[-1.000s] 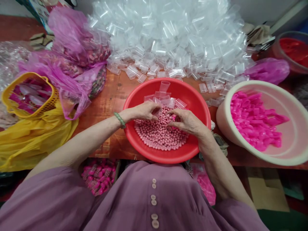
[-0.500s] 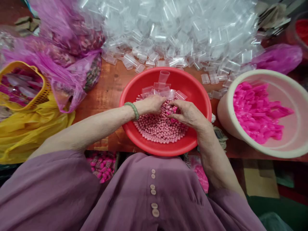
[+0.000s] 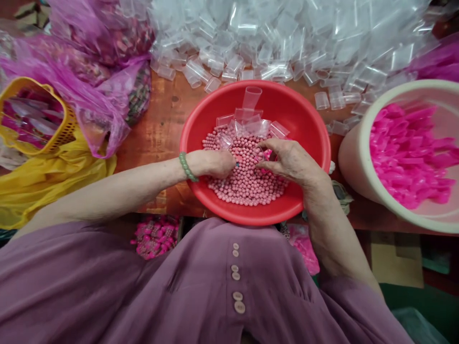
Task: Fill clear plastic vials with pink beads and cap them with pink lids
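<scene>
Brown-red wooden tabletop [image 3: 165,124] across mid-frame; clear plastic tubes [image 3: 247,28] heaped along the top edge. Progress, judged from layout: mid-run, much stock unused. Loose pink beads [image 3: 247,188] cover much of the red basin [image 3: 304,112] at centre, with a few tubes at their upper edge; bright-pink plastic pieces [image 3: 405,157] lie heaped in the white tub [image 3: 351,157], right. Pink pieces with beads [image 3: 156,234], below the table edge at lower left of centre, are possibly done; count unclear. Left hand [image 3: 220,164]: fingers curled down at the beads, tips hidden, grip cannot be told. Right hand [image 3: 294,162]: thumb and forefinger apart, a small bright-pink piece [image 3: 266,155] showing between them; whether pinched, cannot tell
</scene>
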Action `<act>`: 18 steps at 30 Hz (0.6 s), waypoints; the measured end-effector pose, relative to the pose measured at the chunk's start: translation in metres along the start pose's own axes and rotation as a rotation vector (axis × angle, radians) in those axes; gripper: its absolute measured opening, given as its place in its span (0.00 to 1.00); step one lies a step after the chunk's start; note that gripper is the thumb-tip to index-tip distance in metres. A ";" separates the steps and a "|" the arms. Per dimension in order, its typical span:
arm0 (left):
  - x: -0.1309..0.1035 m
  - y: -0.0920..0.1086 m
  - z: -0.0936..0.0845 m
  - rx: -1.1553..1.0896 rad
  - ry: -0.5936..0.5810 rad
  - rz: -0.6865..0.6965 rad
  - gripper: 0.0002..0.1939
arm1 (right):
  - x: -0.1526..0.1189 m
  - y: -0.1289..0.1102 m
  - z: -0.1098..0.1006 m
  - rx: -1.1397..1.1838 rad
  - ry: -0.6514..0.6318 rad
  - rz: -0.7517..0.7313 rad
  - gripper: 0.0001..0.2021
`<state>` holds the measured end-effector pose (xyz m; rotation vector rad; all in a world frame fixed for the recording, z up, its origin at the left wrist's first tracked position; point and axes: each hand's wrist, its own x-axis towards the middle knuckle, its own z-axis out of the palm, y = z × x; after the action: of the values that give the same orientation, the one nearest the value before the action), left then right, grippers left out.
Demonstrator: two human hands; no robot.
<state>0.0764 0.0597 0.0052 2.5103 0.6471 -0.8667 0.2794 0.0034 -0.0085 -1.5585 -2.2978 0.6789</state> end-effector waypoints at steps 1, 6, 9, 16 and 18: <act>-0.002 -0.003 -0.002 0.005 -0.002 0.036 0.13 | 0.000 -0.001 0.000 -0.001 -0.003 0.000 0.15; -0.011 -0.012 -0.007 0.100 0.042 0.222 0.19 | 0.000 -0.004 -0.002 -0.044 -0.021 0.006 0.15; -0.010 -0.013 0.000 0.177 0.065 0.270 0.17 | 0.002 -0.004 -0.002 -0.056 -0.032 0.005 0.15; -0.010 -0.006 0.030 0.426 0.321 0.406 0.16 | 0.002 -0.002 0.000 -0.053 -0.021 0.015 0.16; -0.010 -0.004 0.034 0.411 0.311 0.471 0.17 | 0.001 -0.002 -0.001 -0.045 -0.024 0.025 0.17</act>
<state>0.0513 0.0430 -0.0133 3.0124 -0.0650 -0.4725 0.2778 0.0039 -0.0068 -1.6106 -2.3302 0.6601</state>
